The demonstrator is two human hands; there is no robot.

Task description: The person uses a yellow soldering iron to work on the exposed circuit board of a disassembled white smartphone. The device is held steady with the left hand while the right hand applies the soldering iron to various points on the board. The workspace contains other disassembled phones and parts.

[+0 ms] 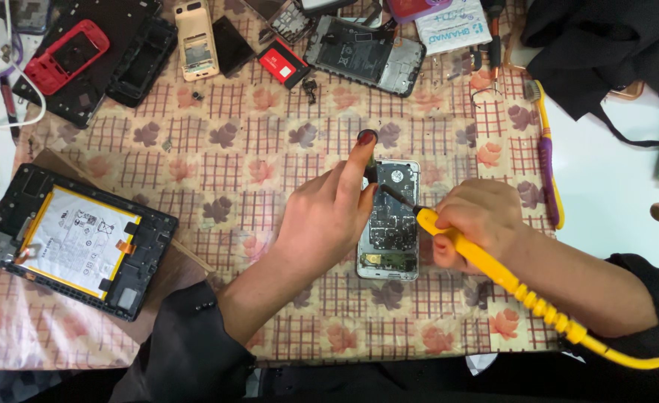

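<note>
1. My right hand (477, 224) is clenched round the yellow soldering iron (493, 269); its dark tip meets the opened phone (390, 224) near the top edge, contact spot too small to make out.
2. My left hand (328, 216) lies on the phone's left side, index finger stretched up, other fingers curled; it covers that edge, so can't tell if it grips anything.
3. Phone sits mid-cloth, on the checked tablecloth (232, 149).
4. Opened tablet (76, 239) lies well apart at left.
5. Iron's cord is cut off by the frame at bottom right.
</note>
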